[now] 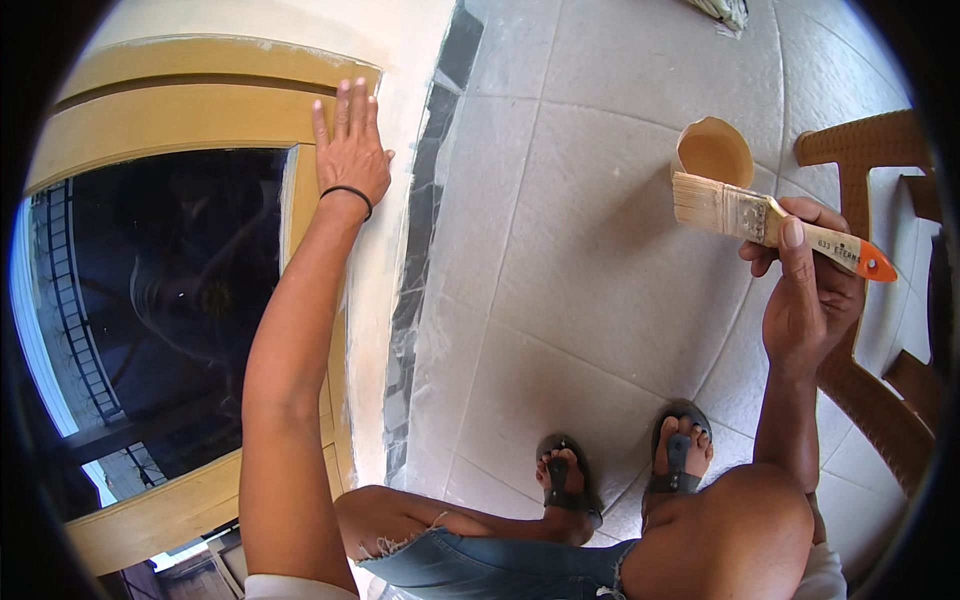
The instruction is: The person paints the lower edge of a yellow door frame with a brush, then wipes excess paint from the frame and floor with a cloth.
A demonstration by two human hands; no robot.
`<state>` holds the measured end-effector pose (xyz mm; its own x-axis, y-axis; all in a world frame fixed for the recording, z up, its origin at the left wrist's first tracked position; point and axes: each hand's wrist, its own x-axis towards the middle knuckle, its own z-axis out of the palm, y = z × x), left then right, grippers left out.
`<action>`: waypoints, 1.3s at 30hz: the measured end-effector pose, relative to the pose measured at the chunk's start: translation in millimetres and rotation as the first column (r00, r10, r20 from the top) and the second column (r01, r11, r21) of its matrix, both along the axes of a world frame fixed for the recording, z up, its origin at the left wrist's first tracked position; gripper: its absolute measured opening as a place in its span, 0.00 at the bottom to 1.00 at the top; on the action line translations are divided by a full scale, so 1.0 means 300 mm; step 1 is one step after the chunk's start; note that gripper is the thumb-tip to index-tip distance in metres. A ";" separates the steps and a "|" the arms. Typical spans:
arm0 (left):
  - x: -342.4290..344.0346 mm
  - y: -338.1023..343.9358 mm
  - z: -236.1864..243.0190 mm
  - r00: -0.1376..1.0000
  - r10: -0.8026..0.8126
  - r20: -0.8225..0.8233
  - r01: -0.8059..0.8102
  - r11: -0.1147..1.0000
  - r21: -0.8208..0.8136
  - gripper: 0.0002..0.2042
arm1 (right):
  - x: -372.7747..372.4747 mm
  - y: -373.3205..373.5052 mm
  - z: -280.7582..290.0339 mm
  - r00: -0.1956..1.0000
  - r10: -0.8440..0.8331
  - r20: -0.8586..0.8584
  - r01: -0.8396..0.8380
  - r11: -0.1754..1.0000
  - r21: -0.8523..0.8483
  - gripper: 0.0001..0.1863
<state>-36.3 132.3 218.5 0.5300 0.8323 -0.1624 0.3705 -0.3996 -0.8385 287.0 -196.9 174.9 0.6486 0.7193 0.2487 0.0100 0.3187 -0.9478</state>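
Observation:
My left hand (352, 150), with a black band at the wrist, lies flat with fingers apart on the yellow wooden frame (200, 130) around a dark glass pane (160, 300), at its border with the cream-painted wall (420, 45). In my right hand (805, 275) is a flat paintbrush (740, 210), its pale bristles pointing left and its handle tipped orange. Just behind the bristles, a cup of beige paint (715, 145) stands on the tiled floor.
The pale tiled floor (570, 250) runs beside a dark mosaic strip (415, 270) along the wall's foot. A brown plastic chair (855, 150) stands at the right. My sandalled feet and bent knees are below. A pale object (725, 12) lies at the top edge.

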 end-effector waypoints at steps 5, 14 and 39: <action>-0.015 -0.083 0.000 0.995 0.093 0.028 -0.092 0.995 -0.041 0.40 | 0.009 -0.017 -0.001 1.000 -0.002 0.007 0.003 1.000 -0.022 0.13; 0.037 -0.001 -0.006 0.997 0.052 -0.059 -0.051 0.999 0.015 0.39 | -0.008 0.001 0.003 1.000 0.000 -0.001 0.000 0.999 -0.054 0.12; -0.081 -0.043 0.118 0.893 -0.385 0.234 0.365 0.923 0.125 0.21 | -0.044 0.001 -0.004 0.996 0.073 -0.045 -0.073 0.997 0.005 0.10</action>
<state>-60.7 119.4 254.0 0.8198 0.5682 0.0709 0.4060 -0.4896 -0.7717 273.9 -196.6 173.7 0.6053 0.7643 0.2223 -0.0563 0.3197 -0.9458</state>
